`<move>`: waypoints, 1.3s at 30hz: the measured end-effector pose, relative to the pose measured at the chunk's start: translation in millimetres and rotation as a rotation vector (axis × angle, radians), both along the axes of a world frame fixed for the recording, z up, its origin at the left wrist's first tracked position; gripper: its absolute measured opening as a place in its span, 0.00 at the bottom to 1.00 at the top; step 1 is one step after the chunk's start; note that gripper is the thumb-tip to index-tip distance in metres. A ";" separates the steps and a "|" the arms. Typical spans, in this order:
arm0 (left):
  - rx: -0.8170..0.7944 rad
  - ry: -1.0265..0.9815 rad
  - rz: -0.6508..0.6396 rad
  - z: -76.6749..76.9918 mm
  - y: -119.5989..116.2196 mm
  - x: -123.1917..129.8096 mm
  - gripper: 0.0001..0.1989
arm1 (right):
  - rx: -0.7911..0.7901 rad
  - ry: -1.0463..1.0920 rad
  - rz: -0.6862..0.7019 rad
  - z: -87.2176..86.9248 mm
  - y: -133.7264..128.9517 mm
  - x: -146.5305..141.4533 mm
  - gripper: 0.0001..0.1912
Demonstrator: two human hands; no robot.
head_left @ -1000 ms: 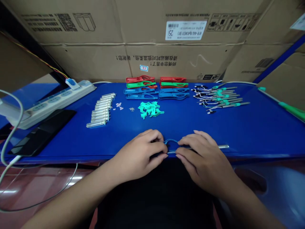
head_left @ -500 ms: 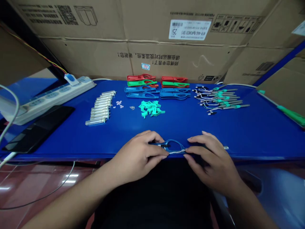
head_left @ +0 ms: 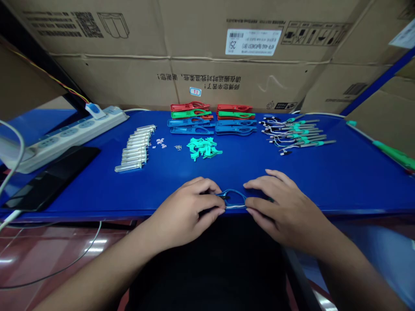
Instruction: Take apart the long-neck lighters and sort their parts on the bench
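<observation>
Both my hands sit at the table's front edge. My left hand (head_left: 184, 211) grips the dark end of a blue plastic clip (head_left: 234, 199), whose open loop shows between my hands with thin wires along it. My right hand (head_left: 279, 211) closes on the loop's other side, and a small teal part (head_left: 270, 199) peeks out under its fingers. Farther back lie red and green clip halves (head_left: 189, 106), blue clip halves (head_left: 191, 127), a heap of teal plastic pieces (head_left: 203, 147), clear tubes (head_left: 134, 149) and wired metal probes (head_left: 296, 134).
A white power strip (head_left: 68, 138) and a dark tablet or phone (head_left: 53, 177) lie at the left of the blue table (head_left: 246, 168). Cardboard boxes (head_left: 194, 56) stand along the back. A green-handled tool (head_left: 392, 153) lies at the far right edge.
My right hand has closed in toward the blue clip, and the metal rod that stuck out to its right no longer shows. A teal part now shows under those fingers.
</observation>
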State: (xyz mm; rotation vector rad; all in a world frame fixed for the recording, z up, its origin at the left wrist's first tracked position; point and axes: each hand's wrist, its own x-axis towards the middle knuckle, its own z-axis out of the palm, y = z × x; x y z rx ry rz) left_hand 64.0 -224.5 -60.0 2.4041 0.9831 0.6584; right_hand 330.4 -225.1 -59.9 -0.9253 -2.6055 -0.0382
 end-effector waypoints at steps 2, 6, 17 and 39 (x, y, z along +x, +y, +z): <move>-0.006 0.024 -0.002 1.7 -0.2 0.0 0.09 | -0.014 -0.015 0.012 2.8 1.8 -0.5 0.07; -0.015 0.034 -0.001 3.0 -0.6 0.8 0.09 | -0.044 -0.011 0.008 5.5 1.8 -2.6 0.08; -0.030 0.029 0.003 0.1 -0.6 0.5 0.06 | 0.011 0.167 -0.024 -19.1 -12.8 -12.7 0.11; -0.065 0.060 -0.011 4.2 0.1 1.2 0.06 | -0.149 0.204 -0.143 -12.9 -18.2 -20.2 0.08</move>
